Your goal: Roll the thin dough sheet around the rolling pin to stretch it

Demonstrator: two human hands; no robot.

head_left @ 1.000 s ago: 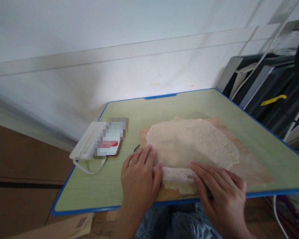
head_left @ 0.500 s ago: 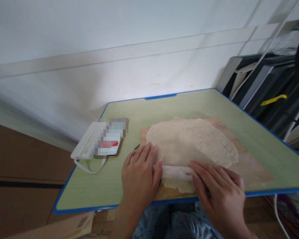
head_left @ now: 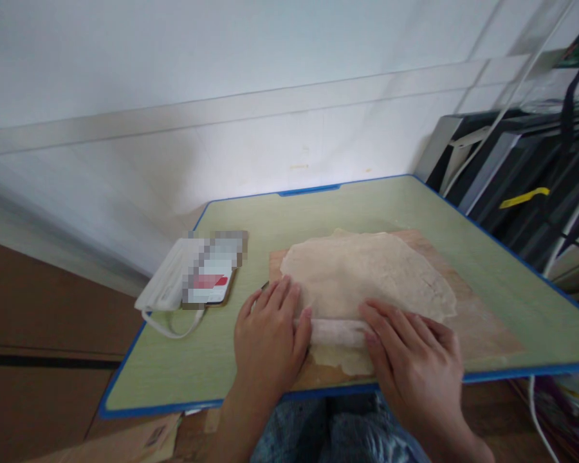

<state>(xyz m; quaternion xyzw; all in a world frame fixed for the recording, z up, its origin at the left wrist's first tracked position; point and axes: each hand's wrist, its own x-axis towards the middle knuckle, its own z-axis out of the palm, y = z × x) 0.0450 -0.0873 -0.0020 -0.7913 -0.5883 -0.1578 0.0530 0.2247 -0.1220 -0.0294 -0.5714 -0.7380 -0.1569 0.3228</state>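
A wide, thin sheet of dough [head_left: 361,270] lies on a wooden board [head_left: 487,334]. Across its near part rests a flour-whitened rolling pin [head_left: 340,333], with a strip of dough showing on my side of it. My left hand [head_left: 273,328] is closed over the pin's left end, thumb along the near end of the bare stretch. Over the right end lies my right hand [head_left: 412,354], fingers curved forward onto the dough and pin. Both ends of the pin are hidden under my hands.
The board sits on a green, blue-edged table [head_left: 164,373] against a white wall. At the left are a phone [head_left: 217,276] and a white device [head_left: 166,276] with a cable loop. Dark flat panels [head_left: 511,167] lean beyond the right edge.
My right hand has shifted slightly left along the rolling pin. My left hand and the dough sheet look nearly the same; the view has moved a little.
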